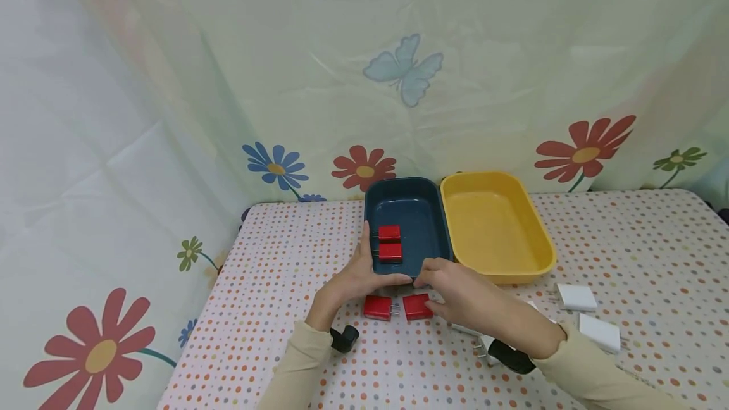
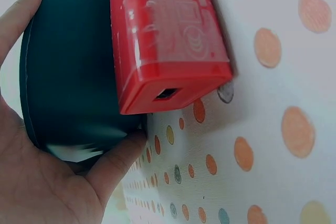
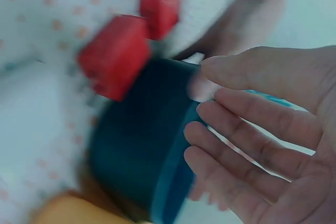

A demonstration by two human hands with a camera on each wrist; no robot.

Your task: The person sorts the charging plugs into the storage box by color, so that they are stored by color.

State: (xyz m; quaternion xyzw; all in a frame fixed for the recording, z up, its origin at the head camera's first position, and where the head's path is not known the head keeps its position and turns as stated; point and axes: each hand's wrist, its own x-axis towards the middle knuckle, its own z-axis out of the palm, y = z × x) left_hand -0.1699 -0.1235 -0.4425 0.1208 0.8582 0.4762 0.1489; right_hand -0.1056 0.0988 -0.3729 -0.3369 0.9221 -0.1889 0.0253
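Note:
My left hand [image 1: 359, 276] is spread around the near left corner of the dark blue tray [image 1: 435, 226], thumb along the front rim and fingers at the left side. Inside the tray, two red plug chargers [image 1: 390, 252] lie in a column, prongs to the left. Two more red chargers lie on the table before the tray: one [image 1: 377, 308] below the left thumb, the other [image 1: 417, 307] by the right fingers. My right hand [image 1: 461, 290] is at the tray's near right rim; in the right wrist view its palm holds nothing, fingers [image 3: 226, 166] loosely extended.
A yellow tray [image 1: 484, 226] stands directly right of the blue one. White plug chargers [image 1: 576, 297] lie on the dotted tablecloth [image 1: 296, 252] at the right, some partly hidden under the right forearm. A flowered curtain [image 1: 319, 81] hangs behind the table.

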